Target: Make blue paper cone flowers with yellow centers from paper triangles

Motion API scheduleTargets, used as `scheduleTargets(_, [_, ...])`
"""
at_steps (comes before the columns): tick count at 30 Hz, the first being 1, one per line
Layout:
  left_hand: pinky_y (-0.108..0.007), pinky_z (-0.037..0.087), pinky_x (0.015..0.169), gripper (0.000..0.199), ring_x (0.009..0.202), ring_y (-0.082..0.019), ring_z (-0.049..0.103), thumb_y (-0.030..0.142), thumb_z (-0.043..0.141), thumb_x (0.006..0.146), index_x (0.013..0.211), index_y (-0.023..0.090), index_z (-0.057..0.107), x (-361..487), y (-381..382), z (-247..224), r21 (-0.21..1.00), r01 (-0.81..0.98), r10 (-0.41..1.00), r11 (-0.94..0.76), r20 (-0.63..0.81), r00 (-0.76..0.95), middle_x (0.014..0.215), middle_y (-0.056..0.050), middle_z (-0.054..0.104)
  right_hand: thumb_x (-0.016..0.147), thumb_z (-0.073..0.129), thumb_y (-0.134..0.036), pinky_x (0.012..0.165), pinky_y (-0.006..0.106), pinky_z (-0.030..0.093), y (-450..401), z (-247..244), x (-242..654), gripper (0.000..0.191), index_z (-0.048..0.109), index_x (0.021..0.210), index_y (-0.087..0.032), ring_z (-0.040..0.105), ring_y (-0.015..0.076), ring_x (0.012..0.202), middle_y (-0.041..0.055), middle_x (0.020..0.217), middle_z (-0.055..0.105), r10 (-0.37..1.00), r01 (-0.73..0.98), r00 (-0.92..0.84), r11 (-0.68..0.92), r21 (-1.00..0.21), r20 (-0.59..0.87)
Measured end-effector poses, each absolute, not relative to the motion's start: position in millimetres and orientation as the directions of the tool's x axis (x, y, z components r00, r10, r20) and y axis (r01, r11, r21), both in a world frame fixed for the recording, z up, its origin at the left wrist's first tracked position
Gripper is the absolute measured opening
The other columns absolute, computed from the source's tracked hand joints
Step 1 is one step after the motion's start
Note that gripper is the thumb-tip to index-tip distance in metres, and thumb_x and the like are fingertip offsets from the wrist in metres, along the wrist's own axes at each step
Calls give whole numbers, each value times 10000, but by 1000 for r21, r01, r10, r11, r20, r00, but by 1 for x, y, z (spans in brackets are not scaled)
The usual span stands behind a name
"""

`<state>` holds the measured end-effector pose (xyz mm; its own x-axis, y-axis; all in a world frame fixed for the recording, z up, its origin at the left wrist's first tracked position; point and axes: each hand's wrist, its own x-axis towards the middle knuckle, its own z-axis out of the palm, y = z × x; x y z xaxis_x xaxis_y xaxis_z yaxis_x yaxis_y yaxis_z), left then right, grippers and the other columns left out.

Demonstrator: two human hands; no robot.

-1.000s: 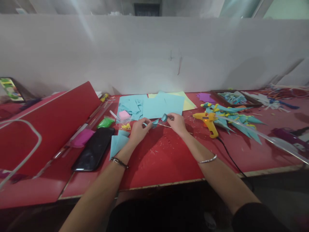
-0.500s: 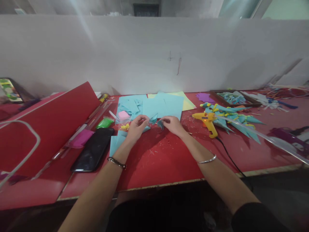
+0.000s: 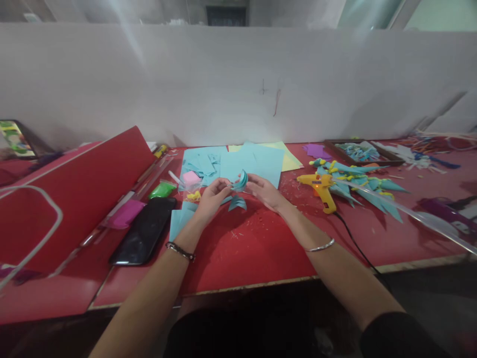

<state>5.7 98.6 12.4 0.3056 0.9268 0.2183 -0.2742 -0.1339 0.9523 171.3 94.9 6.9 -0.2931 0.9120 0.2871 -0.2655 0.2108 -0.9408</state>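
My left hand [image 3: 213,195] pinches a curled light-blue paper piece [image 3: 242,180] between thumb and fingers, above the red tabletop. At the right edge of that same piece are the fingertips of my right hand [image 3: 265,191], closed in on it; the exact contact is partly hidden. Just below, on the table, lies a second curled blue paper piece [image 3: 237,203] with fringe-like strips. Behind both hands, blue paper sheets [image 3: 261,159] lie flat, with small blue cut pieces [image 3: 203,164] on their left part.
To the right rest a yellow glue gun [image 3: 320,188] with its cord and several blue paper cones [image 3: 380,199] with yellow trim. A brown tray [image 3: 389,158] of scraps is behind. On the left are a black phone [image 3: 143,233], a green packet [image 3: 162,189] and a slanting red board [image 3: 89,189].
My right hand has let go of one curled blue paper piece, which now lies on the table. It has moved up to the piece in my left hand, which is now turned more upright.
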Motion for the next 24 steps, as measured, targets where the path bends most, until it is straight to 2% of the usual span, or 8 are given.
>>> scheduleTargets(6, [-171,428,640,154,650,-57,541,252,638,657,716,177,517,6,99,12,956,-261,925,-133,214,314,684,45,559,692,620,-359,929,338,392,96,2,170,311,609,970,-218,570,156,957,7,998,646,909,-251,-298,220,-943,291])
scheduleTargets(13, [-209,444,705,139,662,-64,541,279,595,678,719,183,504,6,98,13,963,-224,935,-151,212,285,674,49,533,697,570,-331,890,323,417,96,4,170,282,621,948,-212,581,149,921,-3,946,660,939,-200,-244,195,-960,242])
scheduleTargets(20, [-203,456,655,143,610,-63,544,266,612,659,703,179,507,6,97,16,963,-237,940,-132,197,280,638,49,515,647,596,-353,740,273,442,97,5,171,213,624,778,-188,586,127,731,-20,755,652,977,-90,-76,193,-977,200])
scheduleTargets(24, [-200,454,659,134,602,-60,547,258,610,662,716,185,512,5,98,16,960,-252,942,-121,191,276,611,56,511,623,618,-359,653,247,423,99,3,173,208,593,704,-169,548,108,632,-25,672,620,973,-5,3,232,-973,232])
